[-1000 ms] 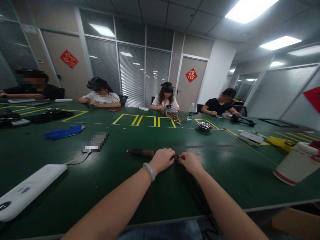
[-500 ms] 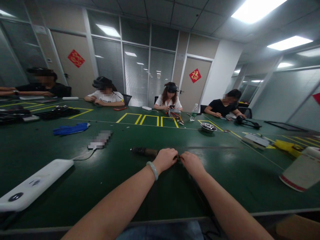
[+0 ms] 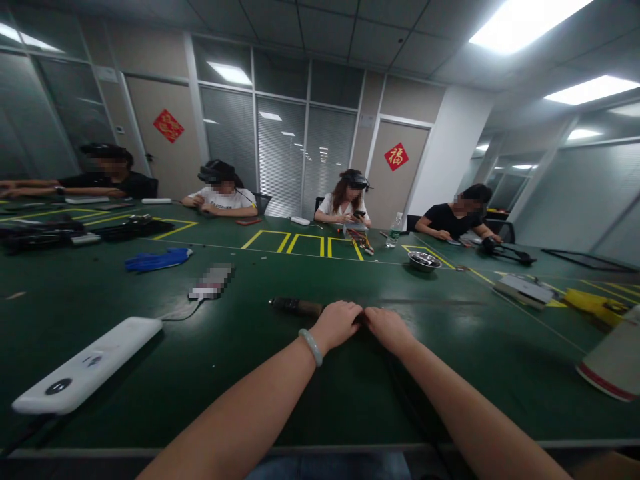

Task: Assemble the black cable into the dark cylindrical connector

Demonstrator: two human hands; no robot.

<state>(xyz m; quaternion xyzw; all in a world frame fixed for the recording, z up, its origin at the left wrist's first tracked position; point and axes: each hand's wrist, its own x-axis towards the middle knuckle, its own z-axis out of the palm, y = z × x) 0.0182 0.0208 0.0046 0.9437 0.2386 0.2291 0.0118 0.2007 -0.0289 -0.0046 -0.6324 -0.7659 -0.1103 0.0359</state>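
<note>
A dark, corded electric screwdriver (image 3: 296, 306) lies low over the green table, its narrow metal tip pointing left. My left hand (image 3: 338, 324), with a pale bangle on the wrist, is closed round the rear part of it. Against the left fingertips, my right hand (image 3: 389, 328) is closed at the tool's back end, where the cord starts; the fingers cover this spot. From under the right hand the black cord (image 3: 407, 399) runs down to the table's near edge.
Left of my hands are a white power strip (image 3: 93, 363), a phone (image 3: 213, 283) on a cable and a blue glove (image 3: 159, 260). Beyond stand a metal bowl (image 3: 425, 261) and a bottle (image 3: 395, 230). A white container (image 3: 614, 357) is at right. Several people sit opposite.
The whole view has shifted slightly, so things appear a little lower and further right. Both hands stay together at the screwdriver's back end, fingertips slightly closer.
</note>
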